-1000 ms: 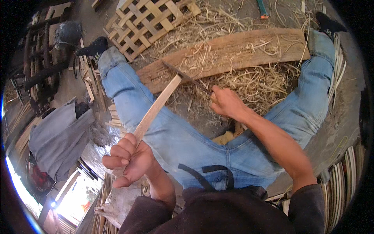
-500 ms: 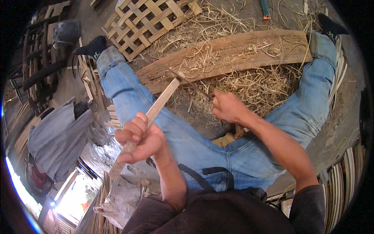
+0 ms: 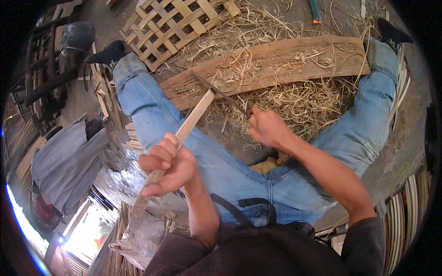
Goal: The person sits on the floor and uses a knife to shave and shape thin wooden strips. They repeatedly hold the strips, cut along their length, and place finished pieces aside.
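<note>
My left hand (image 3: pixel 169 168) is closed round a flat, pale strip of bamboo or wood (image 3: pixel 198 112), which slants from lower left up to the far right. In my right hand (image 3: pixel 269 129) is a knife, its fingers wrapped round the handle. The dark, narrow knife blade (image 3: pixel 223 94) points up and left, meeting the strip's far end. Beyond them a long, worn wooden plank (image 3: pixel 294 62) lies between my lower legs, with curled shavings on it. The knife handle is mostly hidden by my fist.
A woven lattice panel (image 3: pixel 172 27) lies at the far left, and a green-handled tool (image 3: pixel 315 11) at the far right. Heaped shavings (image 3: pixel 299 103) cover the floor by the plank. Grey cloth (image 3: pixel 69 161) hangs at left; slats (image 3: pixel 403 225) are stacked at right.
The strip and my left hand have shifted slightly to the right. My right hand and the knife have hardly moved; the blade still meets the strip's far end.
</note>
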Available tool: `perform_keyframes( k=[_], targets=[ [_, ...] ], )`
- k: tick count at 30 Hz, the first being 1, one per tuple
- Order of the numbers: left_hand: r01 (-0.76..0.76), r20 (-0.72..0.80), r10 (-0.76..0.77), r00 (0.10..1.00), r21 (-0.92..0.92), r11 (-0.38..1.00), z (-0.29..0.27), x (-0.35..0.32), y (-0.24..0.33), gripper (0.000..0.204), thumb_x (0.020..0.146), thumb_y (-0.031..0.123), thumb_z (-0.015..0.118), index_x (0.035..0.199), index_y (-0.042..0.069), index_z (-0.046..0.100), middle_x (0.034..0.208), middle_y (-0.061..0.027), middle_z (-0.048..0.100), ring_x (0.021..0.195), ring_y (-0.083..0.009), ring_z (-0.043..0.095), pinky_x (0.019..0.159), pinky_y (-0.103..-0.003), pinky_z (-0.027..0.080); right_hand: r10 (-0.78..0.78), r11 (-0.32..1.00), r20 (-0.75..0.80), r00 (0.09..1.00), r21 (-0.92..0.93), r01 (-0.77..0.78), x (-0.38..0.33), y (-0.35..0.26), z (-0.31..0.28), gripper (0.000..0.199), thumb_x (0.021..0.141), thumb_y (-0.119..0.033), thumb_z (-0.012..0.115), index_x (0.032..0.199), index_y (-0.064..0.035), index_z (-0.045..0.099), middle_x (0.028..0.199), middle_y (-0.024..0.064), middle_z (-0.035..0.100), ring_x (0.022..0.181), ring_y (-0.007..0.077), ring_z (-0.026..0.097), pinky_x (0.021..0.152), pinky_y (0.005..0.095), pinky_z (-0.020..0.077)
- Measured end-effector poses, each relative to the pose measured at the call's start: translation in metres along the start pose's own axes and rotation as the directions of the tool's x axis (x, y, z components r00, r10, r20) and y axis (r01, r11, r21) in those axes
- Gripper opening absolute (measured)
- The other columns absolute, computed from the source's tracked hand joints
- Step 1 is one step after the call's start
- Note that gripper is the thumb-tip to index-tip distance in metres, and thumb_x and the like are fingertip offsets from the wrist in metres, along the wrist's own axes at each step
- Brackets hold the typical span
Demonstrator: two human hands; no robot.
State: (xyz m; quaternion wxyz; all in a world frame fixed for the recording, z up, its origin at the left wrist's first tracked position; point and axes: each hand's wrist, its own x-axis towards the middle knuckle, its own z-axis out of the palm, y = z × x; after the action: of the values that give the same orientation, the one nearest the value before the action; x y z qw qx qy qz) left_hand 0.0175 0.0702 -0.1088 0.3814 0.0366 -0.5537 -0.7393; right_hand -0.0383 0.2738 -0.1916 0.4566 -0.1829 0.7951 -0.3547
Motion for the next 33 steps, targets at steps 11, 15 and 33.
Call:
perform_keyframes(
  k=[11, 15, 33],
  targets=[
    [-0.055, 0.018, 0.054, 0.998, 0.021, 0.998, -0.010, 0.003, 0.013, 0.062, 0.090, 0.069, 0.041, 0.071, 0.011, 0.034, 0.055, 0.0019, 0.026, 0.048, -0.0091, 0.017, 0.052, -0.030, 0.018, -0.016, 1.000, -0.064, 0.998, -0.009, 0.016, -0.002, 0.003, 0.016, 0.034, 0.077, -0.015, 0.067, 0.098, 0.0054, 0.049, 0.075, 0.0291, 0.062, 0.078, 0.0469, 0.063, 0.071, 0.0508, 0.0514],
    [-0.121, -0.113, 0.123, 0.986, 0.026, 0.992, -0.011, 0.009, 0.042, 0.063, 0.089, 0.072, 0.040, 0.071, 0.012, 0.033, 0.054, 0.0030, 0.023, 0.048, -0.0082, 0.016, 0.050, -0.028, 0.016, 0.038, 0.999, -0.110, 0.993, -0.023, -0.041, -0.004, 0.007, 0.031, 0.034, 0.077, -0.015, 0.067, 0.099, 0.0040, 0.050, 0.080, 0.0269, 0.064, 0.080, 0.0459, 0.063, 0.073, 0.0500, 0.0514],
    [-0.029, -0.123, 0.044, 0.991, 0.122, 0.992, -0.024, 0.007, 0.010, 0.065, 0.086, 0.075, 0.040, 0.068, 0.014, 0.032, 0.053, 0.0036, 0.021, 0.046, -0.0087, 0.016, 0.050, -0.028, 0.015, -0.102, 0.993, -0.136, 0.985, -0.068, 0.094, -0.007, 0.004, 0.034, 0.026, 0.079, -0.014, 0.062, 0.095, 0.0007, 0.048, 0.072, 0.0223, 0.063, 0.070, 0.0409, 0.065, 0.063, 0.0511, 0.0516]
  ],
)
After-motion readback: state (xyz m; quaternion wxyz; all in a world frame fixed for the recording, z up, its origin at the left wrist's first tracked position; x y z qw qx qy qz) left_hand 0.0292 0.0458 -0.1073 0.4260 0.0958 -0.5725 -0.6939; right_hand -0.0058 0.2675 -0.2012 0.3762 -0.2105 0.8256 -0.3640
